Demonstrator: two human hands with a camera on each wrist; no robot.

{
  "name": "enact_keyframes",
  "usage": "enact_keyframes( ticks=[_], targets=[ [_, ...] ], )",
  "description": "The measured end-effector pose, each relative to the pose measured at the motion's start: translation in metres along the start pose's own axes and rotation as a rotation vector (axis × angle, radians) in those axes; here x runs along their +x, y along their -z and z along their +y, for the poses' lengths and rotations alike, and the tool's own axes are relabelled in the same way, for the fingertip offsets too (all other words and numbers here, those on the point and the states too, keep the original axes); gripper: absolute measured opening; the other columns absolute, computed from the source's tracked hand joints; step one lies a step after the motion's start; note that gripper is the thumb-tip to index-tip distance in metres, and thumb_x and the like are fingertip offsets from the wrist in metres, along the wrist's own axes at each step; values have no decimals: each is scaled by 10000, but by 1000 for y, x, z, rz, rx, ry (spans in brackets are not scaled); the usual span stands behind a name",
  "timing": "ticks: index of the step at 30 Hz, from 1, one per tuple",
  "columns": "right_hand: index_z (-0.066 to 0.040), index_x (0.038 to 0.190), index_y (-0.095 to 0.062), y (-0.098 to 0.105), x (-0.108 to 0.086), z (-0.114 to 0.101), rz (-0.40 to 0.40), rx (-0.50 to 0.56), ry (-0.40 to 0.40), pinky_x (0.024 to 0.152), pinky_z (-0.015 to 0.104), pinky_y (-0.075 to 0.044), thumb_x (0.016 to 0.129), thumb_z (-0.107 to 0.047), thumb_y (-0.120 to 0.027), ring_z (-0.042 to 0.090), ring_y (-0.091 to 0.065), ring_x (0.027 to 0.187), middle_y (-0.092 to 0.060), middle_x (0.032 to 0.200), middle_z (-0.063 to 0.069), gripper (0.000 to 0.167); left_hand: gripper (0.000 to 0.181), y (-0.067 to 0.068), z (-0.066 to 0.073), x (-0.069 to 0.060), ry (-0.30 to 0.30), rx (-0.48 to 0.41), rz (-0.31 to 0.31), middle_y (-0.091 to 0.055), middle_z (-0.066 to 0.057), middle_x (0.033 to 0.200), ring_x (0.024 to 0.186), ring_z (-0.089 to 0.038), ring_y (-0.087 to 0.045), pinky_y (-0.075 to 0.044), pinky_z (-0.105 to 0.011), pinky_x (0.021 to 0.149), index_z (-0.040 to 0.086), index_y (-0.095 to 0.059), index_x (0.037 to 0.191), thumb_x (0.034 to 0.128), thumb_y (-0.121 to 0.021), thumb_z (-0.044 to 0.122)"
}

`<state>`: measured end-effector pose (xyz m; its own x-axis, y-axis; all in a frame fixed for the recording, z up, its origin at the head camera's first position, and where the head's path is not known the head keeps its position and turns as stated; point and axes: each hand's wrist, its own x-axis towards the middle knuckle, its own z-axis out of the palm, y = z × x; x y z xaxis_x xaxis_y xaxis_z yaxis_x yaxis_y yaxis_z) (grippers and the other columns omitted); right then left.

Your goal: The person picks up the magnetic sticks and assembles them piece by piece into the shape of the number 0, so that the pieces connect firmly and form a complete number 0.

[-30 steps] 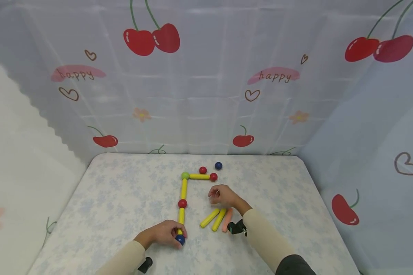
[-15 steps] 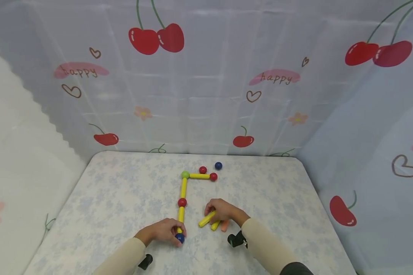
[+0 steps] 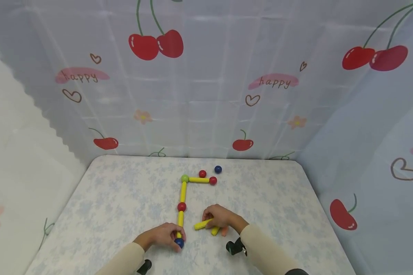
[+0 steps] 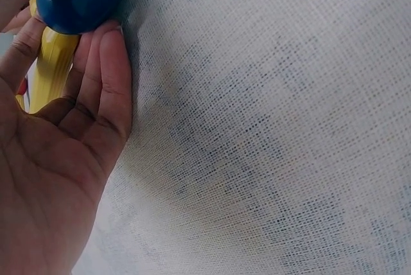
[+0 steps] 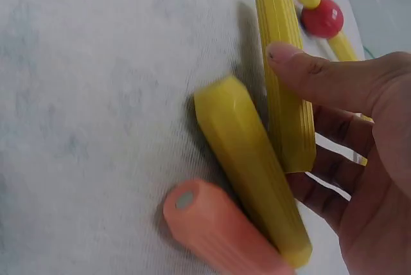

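- The right hand (image 3: 217,215) holds a glossy yellow ribbed rod (image 5: 289,127), pinched with the thumb across its upper face and the other fingers on the far side; the gap is as narrow as the rod, and both ends stick out past the thumb.
- A second yellow rod (image 5: 247,153) lies just beside it, under the right hand, with a salmon-orange ribbed rod (image 5: 218,227) next to that.
- The left hand (image 3: 163,233) holds a shiny dark blue ball (image 3: 179,243) between thumb and fingers, at the near end of a chain on the pale, blue-mottled worktop (image 3: 272,198).
- A second ago the right hand hovered above three fanned rods, gripping none; now it has one, swung flatter and further left than half a second ago. The left hand has stayed at the blue ball.
- Seen from the head, the held rod's long axis runs nearly sideways, its free end pointing left towards the chain and slightly towards the person. Whether that end touches the worktop I cannot tell.
- The chain's lower yellow rod (image 3: 180,218) points away from the person, from the blue ball to a glossy red ball (image 3: 181,206).
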<state>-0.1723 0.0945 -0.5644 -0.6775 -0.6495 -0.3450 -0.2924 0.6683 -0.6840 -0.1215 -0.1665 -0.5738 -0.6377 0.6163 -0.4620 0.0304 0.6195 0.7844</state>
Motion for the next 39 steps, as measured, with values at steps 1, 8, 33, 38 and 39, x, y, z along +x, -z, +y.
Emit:
enact_keyframes(
  ticks=[1, 8, 33, 38, 39],
  targets=[
    [-146, 899, -690, -2, -1, -2, -1, 9, 3, 685, 215, -434, 844, -119, -742, 53, -493, 709, -585, 799, -86, 80, 197, -1, 0, 0, -1, -1, -2, -558, 30, 840, 763, -142, -494, -401, -262, 697, 201, -670, 945, 798, -796, 170],
    [-118, 910, -711, -10, -6, -10, -20, 85, 64, 622, 192, -429, 857, -133, -732, 28, -487, 657, -587, 751, -104, 59, 201, -5, -2, 0, -33, -20, -9, -572, 43, 821, 732, -104, -509, -412, -241, 683, 184, -670, 946, 794, -797, 146],
    [-80, 890, -733, -35, -13, -22, -125, 119, 93, 559, 161, -425, 855, -124, -731, -20, -496, 580, -609, 683, -124, 57, 214, -1, -4, 1, -46, -24, -12, -580, 44, 818, 716, -102, -518, -420, -238, 663, 177, -674, 943, 782, -801, 115],
    [-79, 884, -735, -35, -9, -22, -110, 121, 98, 563, 154, -421, 858, -131, -729, -26, -486, 580, -610, 680, -125, 58, 210, 1, -6, 3, -36, -9, -13, -574, 50, 814, 720, -96, -517, -420, -235, 671, 196, -670, 939, 785, -804, 147],
    [-79, 885, -736, -36, -9, -22, -107, 119, 104, 568, 153, -426, 860, -134, -729, -31, -491, 585, -615, 685, -126, 61, 210, 2, -6, 3, -37, -8, -15, -575, 50, 813, 721, -97, -517, -421, -235, 671, 196, -669, 939, 786, -804, 149]
  ],
)
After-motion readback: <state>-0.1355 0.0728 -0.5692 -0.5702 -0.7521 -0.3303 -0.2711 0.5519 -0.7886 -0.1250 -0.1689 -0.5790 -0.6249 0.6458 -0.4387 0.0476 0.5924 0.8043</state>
